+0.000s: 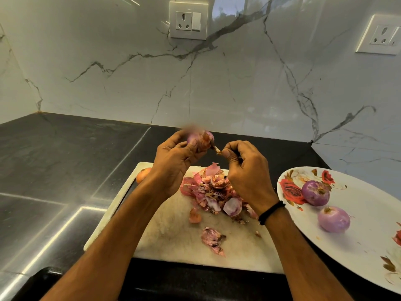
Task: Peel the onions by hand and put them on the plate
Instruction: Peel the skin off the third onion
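My left hand (173,161) grips the half-peeled onion (201,139) above the cutting board (173,231), thumb curled over it; my right hand (245,168) pinches its dry skin tip (217,150). Two peeled onions (315,192) sit on the plate (368,240).

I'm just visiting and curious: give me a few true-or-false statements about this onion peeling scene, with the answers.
1. Two peeled purple onions lie on the flowered white plate. True.
2. The left hand holds a knife. False: it grips a partly peeled purple onion.
3. The pile of pink onion skins lies on the white cutting board. True.
4. The right hand rests flat on that board. False: its fingers pinch a strip of skin at the held onion's tip.
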The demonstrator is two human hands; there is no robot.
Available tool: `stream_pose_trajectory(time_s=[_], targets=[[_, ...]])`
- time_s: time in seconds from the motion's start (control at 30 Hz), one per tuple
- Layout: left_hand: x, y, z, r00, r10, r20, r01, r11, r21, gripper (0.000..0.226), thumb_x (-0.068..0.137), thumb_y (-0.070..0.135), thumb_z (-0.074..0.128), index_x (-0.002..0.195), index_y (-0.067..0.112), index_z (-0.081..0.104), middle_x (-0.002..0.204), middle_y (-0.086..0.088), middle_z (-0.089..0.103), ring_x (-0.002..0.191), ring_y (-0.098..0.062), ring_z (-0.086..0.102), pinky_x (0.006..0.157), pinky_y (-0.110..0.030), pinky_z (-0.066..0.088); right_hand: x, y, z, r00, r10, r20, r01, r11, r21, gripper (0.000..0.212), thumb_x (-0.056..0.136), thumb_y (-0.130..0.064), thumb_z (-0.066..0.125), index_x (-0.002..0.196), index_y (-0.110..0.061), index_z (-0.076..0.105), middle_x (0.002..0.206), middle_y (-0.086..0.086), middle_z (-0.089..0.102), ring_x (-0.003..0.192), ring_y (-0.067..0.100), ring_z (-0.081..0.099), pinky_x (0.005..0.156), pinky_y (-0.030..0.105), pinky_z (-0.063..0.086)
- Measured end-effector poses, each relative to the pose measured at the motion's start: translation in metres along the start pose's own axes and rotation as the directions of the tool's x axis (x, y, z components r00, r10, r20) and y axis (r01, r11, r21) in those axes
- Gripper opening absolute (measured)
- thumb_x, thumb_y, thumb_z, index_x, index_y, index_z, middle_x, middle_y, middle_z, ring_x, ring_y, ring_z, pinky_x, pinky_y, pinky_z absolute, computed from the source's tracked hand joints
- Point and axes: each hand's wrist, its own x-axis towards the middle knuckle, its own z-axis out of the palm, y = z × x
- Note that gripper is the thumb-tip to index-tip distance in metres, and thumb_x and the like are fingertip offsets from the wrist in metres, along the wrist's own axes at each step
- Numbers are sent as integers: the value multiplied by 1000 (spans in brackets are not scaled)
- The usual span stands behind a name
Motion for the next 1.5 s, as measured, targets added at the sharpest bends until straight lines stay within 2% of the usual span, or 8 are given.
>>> stream_pose_trajectory(time_s=[0.2,0.4,0.67,0.83,1.0,1.17,1.3,1.5], targets=[[7,-2,-4,996,30,-85,-32,999,-26,25,97,1,54,117,13,64,136,-16,56,118,-33,63,90,-39,59,0,-1,-3,1000,21,-12,-21,999,35,10,92,-8,65,92,-18,62,87,-5,59,80,5,57,68,7,45],[-4,-3,2,997,34,63,-42,990,136,45,79,12,65,124,15,62,118,-12,66,108,-28,68,86,-34,60,1,-5,2,1000,-27,-10,27,999,31,43,87,-21,75,126,-14,60,109,-2,58,94,1,57,80,4,46],[-5,-1,6,996,-32,81,30,999,21,27,96,3,50,120,11,61,120,-13,62,102,-28,69,84,-34,61,3,-2,0,993,-29,-111,35,998,57,28,94,-6,62,122,-10,64,117,7,60,103,13,62,92,19,53],[-5,-1,6,998,-23,63,22,999,29,26,96,8,51,120,11,60,124,-14,59,101,-27,69,81,-31,61,3,-1,3,993,-45,-105,46,999,11,16,89,-7,70,105,-8,69,103,4,65,92,6,60,84,6,47],[0,0,1,1000,-1,-5,1,1000,-15,30,102,13,47,129,4,56,128,-20,61,106,-29,69,82,-29,60,1,1,3,997,-40,-67,41,999,14,4,89,-6,70,91,-7,68,90,-1,62,80,2,57,74,5,46],[-3,-1,2,999,-34,6,34,998,-47,34,106,19,41,128,2,59,120,-16,70,104,-24,71,83,-26,59,-2,-2,4,996,-62,59,60,997,49,7,86,-4,71,86,-8,65,84,2,63,77,12,58,67,16,50],[-2,2,0,1000,-20,-17,19,998,-57,36,107,25,39,120,3,65,110,-12,74,100,-22,72,82,-26,59,-1,-3,-1,994,-70,79,62,993,101,5,87,-8,69,86,-9,65,84,-2,61,77,9,57,67,11,47],[0,-1,-1,999,39,-12,-38,998,48,25,103,18,46,121,10,60,123,-14,65,108,-27,68,83,-28,59,-2,-1,-1,997,-72,4,72,996,45,28,86,-36,69,73,-11,67,80,-2,63,71,9,58,58,11,46]])
